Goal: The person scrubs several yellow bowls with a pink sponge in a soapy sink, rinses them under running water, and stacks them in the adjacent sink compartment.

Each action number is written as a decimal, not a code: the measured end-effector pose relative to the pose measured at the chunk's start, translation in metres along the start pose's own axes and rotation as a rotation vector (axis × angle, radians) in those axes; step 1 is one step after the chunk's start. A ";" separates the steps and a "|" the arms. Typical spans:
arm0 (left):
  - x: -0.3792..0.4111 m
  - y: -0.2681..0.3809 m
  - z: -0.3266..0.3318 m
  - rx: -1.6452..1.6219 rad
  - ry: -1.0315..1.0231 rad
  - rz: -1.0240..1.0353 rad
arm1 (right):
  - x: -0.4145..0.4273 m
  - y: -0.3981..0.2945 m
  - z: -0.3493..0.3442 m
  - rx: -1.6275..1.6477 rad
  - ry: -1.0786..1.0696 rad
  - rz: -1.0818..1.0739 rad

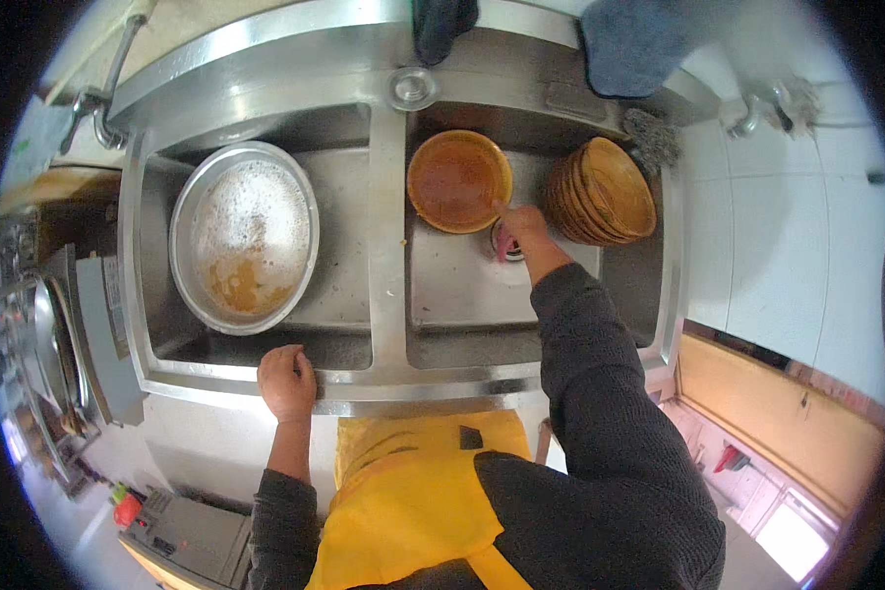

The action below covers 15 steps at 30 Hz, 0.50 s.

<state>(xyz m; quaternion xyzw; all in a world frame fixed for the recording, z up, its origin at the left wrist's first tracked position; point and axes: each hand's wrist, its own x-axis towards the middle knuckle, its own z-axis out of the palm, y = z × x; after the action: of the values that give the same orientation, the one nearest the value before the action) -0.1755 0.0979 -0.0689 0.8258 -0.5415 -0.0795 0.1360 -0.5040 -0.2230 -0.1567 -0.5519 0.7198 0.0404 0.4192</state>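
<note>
My right hand [525, 227] reaches down into the right basin [457, 295] of a steel double sink, over the round drain [515, 254]. Something pinkish shows beneath it; I cannot tell whether that is fingers or a separate thing. Just beside the hand, at its upper left, lies a round orange-brown bowl [459, 181]. A stack of several similar brown bowls [612, 192] leans tilted on the basin's right side. My left hand [287, 376] rests curled on the sink's front rim, with nothing visible in it.
A large metal basin [306, 295] of foamy, brownish water fills much of the left sink compartment. Taps stand at the far left [96, 122] and right [748, 118]. A grey scouring pad [650, 136] and a dark blue cloth [627, 51] lie at the back right. A round strainer [411, 88] sits behind the divider.
</note>
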 end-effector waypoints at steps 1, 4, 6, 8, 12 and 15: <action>0.000 0.001 0.000 -0.001 0.027 0.009 | 0.005 -0.006 0.000 -0.021 0.010 -0.036; -0.002 0.002 0.005 -0.034 0.061 0.012 | 0.053 0.037 0.016 -0.077 0.055 -0.250; 0.000 0.002 0.005 -0.077 0.039 -0.023 | 0.070 0.045 0.017 0.108 -0.036 -0.112; 0.000 -0.002 0.005 -0.063 0.071 -0.002 | 0.062 0.013 0.003 0.117 -0.063 0.017; -0.002 -0.002 0.005 -0.075 0.090 0.000 | 0.035 -0.009 -0.022 -0.275 0.126 -0.179; -0.001 0.000 -0.002 -0.099 0.077 -0.026 | 0.001 -0.045 -0.039 -0.192 0.077 -0.079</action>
<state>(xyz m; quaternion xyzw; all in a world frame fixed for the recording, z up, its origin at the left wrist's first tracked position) -0.1753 0.0993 -0.0672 0.8273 -0.5206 -0.0761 0.1967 -0.4882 -0.2616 -0.1142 -0.6186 0.7058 0.0715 0.3378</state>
